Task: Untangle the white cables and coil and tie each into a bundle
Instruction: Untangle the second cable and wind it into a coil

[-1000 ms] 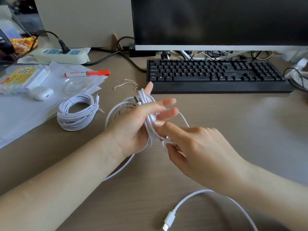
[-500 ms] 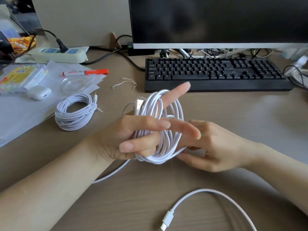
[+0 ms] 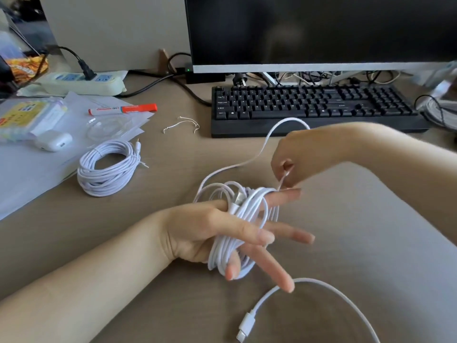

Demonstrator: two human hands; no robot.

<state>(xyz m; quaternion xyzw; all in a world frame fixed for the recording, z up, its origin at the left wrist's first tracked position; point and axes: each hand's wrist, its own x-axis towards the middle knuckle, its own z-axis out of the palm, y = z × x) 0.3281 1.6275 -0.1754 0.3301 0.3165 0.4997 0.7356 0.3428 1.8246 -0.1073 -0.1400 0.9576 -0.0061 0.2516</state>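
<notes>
Right hand (image 3: 300,157) risen, grip pinching cable (image 3: 244,214); left hand (image 3: 212,233) splayed, fingertips blurred.

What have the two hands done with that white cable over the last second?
The right hand rose from beside the coil, pinching the white cable and drawing a strand up over the left hand, whose spread fingers keep the loops. The tied bundle and loose connector stayed put.

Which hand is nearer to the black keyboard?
Right. The right hand is raised just before the keyboard, pinching cable; the left hand, wrapped in the coil, is farther back toward the person.
</notes>
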